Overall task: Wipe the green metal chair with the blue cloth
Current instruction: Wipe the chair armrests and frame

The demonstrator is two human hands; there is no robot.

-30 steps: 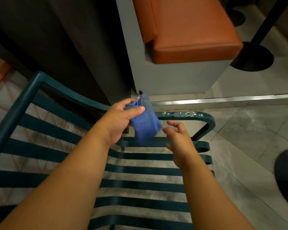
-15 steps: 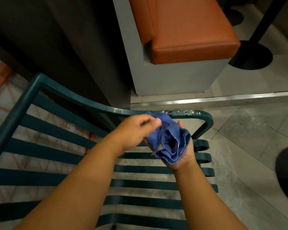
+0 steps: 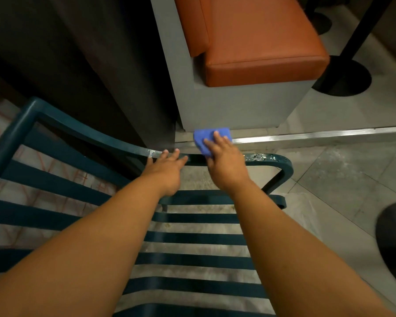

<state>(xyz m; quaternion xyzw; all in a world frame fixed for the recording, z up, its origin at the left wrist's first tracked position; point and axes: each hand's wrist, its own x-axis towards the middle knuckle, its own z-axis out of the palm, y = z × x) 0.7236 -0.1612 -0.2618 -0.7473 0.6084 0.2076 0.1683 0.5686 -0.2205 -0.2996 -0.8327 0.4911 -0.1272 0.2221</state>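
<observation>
Chair (image 3: 82,133) rail is lying under both hands: the right hand (image 3: 224,163) is pressing the cloth (image 3: 206,138) flat with straight fingers, the left hand (image 3: 167,170) is bracing open-palmed beside it; even pressure toward the chipped corner (image 3: 261,157) is advisable.

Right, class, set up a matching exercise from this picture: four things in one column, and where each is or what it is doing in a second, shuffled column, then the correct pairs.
Things
1. blue cloth
2. left hand
3. orange cushion
4. chipped paint

Descriptions
A. on the grey bench base
B. under the right hand, on the chair's top rail
C. on the rail, right of both hands
D. fingers straight, resting on the rail

Pairs: 1-B, 2-D, 3-A, 4-C
</observation>
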